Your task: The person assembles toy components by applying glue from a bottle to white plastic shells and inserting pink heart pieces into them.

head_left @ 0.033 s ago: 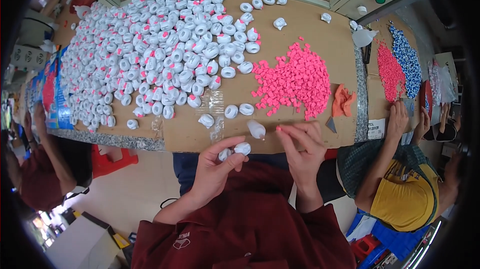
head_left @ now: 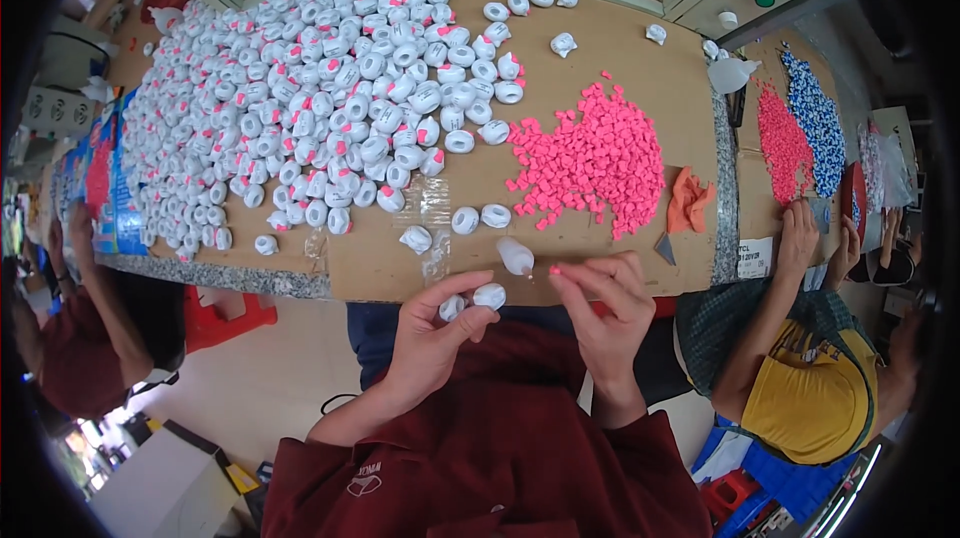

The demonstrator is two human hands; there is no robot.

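Left hand [head_left: 425, 333] pinches two white caps [head_left: 490, 295] at the table edge [head_left: 400, 283]. Right hand [head_left: 600, 303] pinches one pink plug [head_left: 554, 269], caps at its 9 o'clock. Risk: the tiny plug slips, drops to the lap.

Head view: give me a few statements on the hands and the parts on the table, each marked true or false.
1. The left hand holds white parts. True.
2. The right hand is flat on the table. False: it is raised, pinching a small pink piece.
3. The pink pile lies right of the white parts heap. True.
4. The pink pile is blue and green. False: all pink.
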